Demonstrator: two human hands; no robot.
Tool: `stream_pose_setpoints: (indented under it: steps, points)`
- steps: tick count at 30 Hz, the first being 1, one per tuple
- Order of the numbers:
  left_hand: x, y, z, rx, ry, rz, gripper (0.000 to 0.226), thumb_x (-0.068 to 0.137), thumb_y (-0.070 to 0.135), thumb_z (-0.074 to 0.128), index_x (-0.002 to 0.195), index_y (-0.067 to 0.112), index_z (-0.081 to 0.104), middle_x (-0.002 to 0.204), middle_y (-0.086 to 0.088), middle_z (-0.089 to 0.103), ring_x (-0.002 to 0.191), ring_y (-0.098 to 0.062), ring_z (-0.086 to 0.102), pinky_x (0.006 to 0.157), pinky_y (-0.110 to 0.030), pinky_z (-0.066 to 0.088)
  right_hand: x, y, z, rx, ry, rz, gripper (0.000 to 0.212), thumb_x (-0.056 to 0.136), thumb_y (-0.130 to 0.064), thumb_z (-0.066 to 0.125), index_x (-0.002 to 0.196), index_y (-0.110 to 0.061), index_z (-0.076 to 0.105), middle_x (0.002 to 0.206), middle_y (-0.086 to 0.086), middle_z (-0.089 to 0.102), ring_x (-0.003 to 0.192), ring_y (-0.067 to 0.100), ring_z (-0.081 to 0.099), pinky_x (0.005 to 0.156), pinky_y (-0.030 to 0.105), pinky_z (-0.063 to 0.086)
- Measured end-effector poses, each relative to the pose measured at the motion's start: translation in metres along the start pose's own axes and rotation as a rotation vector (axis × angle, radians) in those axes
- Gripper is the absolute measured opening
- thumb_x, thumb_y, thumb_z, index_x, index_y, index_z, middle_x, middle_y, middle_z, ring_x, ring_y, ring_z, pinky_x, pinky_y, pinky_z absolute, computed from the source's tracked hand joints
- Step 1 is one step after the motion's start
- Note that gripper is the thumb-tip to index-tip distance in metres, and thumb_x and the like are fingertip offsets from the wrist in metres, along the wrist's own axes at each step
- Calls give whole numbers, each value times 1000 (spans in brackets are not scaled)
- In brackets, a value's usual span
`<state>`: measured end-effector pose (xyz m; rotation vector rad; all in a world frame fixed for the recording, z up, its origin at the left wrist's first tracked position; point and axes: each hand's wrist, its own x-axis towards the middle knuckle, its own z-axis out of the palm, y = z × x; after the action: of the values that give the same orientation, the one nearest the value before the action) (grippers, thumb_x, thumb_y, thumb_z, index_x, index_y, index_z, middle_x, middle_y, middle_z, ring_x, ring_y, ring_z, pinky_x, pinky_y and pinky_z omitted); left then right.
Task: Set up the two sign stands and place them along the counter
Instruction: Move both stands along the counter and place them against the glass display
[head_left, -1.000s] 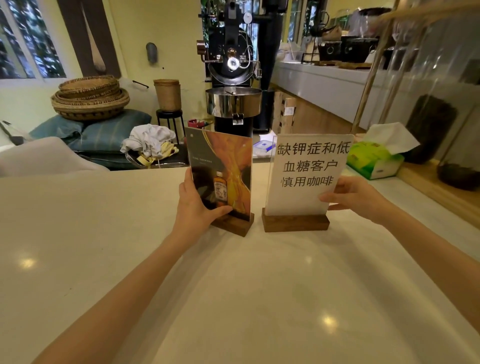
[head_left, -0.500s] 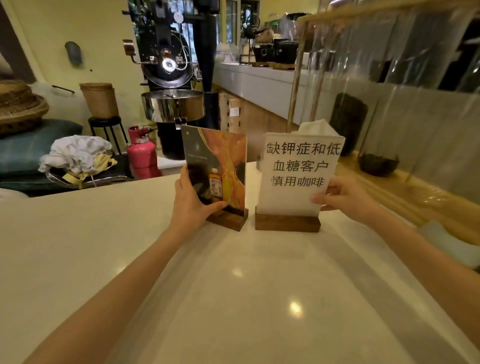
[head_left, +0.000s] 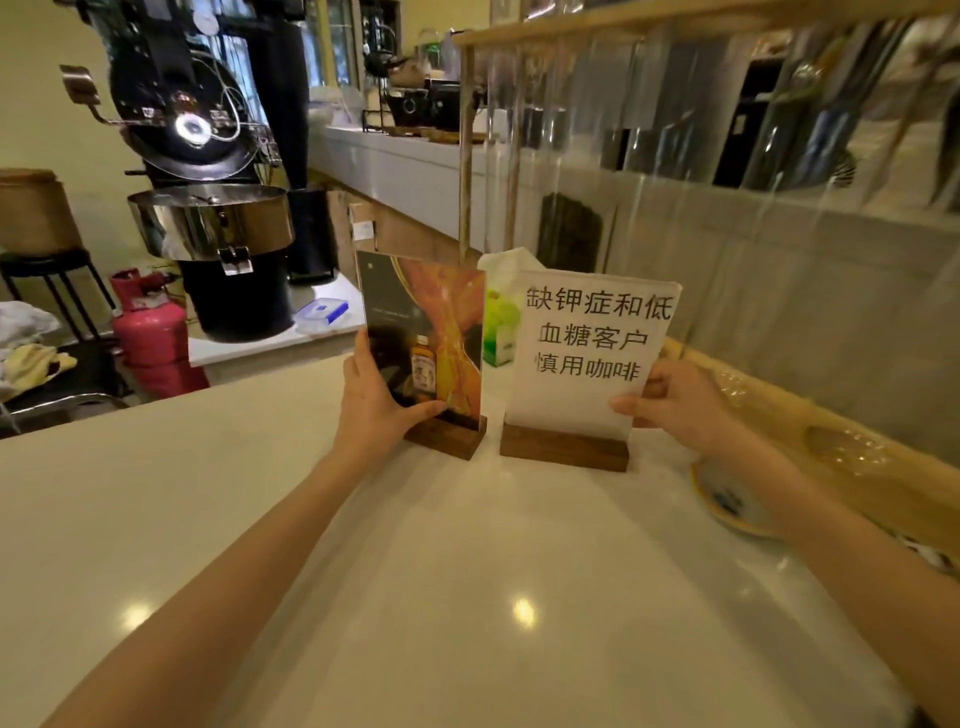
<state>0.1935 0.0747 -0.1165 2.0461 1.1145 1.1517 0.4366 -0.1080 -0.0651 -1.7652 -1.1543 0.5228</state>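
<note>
left hand (head_left: 370, 402) gripping glossy sign (head_left: 423, 332), right hand (head_left: 675, 402) gripping paper sign (head_left: 592, 343)

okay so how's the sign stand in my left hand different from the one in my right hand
The picture sign in the left hand shows a colourful printed bottle image; the text sign in the right hand is white with black characters. The picture sign is narrower and turned at an angle; the text sign is wider and faces you squarely. Both stand upright in dark wooden bases on the counter, side by side, bases apart.
</note>
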Motion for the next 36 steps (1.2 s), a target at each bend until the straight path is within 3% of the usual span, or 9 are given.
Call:
stream_pose_setpoints:
  steps: [2,5,9,15,18,23,25,29,36]
  points:
    - [5,7,13,-18,-11,19,116,53,31,86,142,16,13,139,-12,38,127,-23,40,103,-33,36,-1,5,-8,-17,54,11,30,75,-1,67,101,-16,62,99,0,64,85,14,63,59,16,55]
    - [11,17,30,-40,-33,30,116,55,28,86,143,16,11,141,-12,36,129,-23,39,104,-33,36,-3,11,-16,-54,131,11,31,74,-2,68,103,-11,64,97,1,64,77,9,61,56,18,55]
    - [21,27,52,-55,-75,57,117,55,29,86,143,13,11,144,-13,33,130,-25,39,109,-41,37,-10,14,-24,-71,185,35,31,75,-4,68,106,-7,64,99,0,64,82,16,62,71,32,55]
    - [37,36,78,-31,-134,86,118,56,28,85,144,13,8,144,-13,33,132,-26,37,109,-41,35,-15,19,-30,-90,261,25,29,75,-5,68,103,-10,65,108,4,68,91,17,63,83,37,54]
    - [43,38,89,-32,-154,82,120,54,27,86,144,15,7,143,-13,34,131,-26,39,110,-43,36,-15,24,-35,-143,303,20,28,75,-7,69,102,-9,65,108,7,69,88,17,63,80,33,53]
    - [48,47,106,-17,-192,92,120,58,20,84,145,14,1,149,-13,26,136,-26,31,112,-42,29,-16,29,-43,-179,336,26,30,76,-7,68,105,-8,65,107,7,69,79,9,60,61,7,43]
    - [52,48,113,-12,-205,99,119,57,19,85,144,14,4,149,-12,29,136,-26,32,112,-42,30,-16,32,-47,-195,356,25,29,75,-7,68,104,-8,66,105,7,70,72,6,58,58,6,44]
    - [61,49,127,12,-255,85,119,52,25,87,142,17,10,145,-10,35,133,-25,37,111,-44,35,-16,35,-52,-200,394,27,29,75,-8,69,104,-9,66,106,8,71,78,12,59,67,16,45]
    - [69,61,148,-7,-265,111,125,56,15,86,145,17,-2,150,-12,26,137,-27,29,112,-42,28,-17,41,-49,-200,403,24,29,79,-12,65,108,-10,64,113,7,69,94,18,64,76,27,52]
